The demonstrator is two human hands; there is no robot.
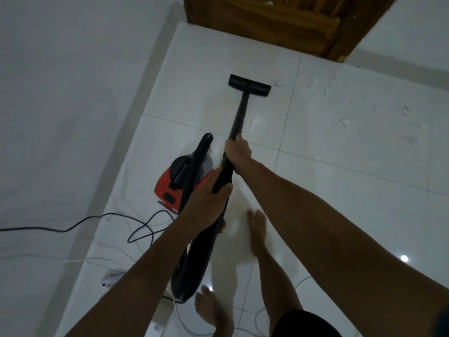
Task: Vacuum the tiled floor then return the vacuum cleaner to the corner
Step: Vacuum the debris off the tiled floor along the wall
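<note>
A red and black vacuum cleaner sits on the white tiled floor near the left wall. Its black wand runs forward to a flat black floor head resting on the tiles. My right hand grips the wand higher up. My left hand holds the wand's lower handle end where the ribbed black hose joins. The hose loops down by my bare feet.
White scraps of litter lie scattered on the tiles to the right of the floor head. A black power cord and white cables trail along the left wall. A brown wooden door stands ahead.
</note>
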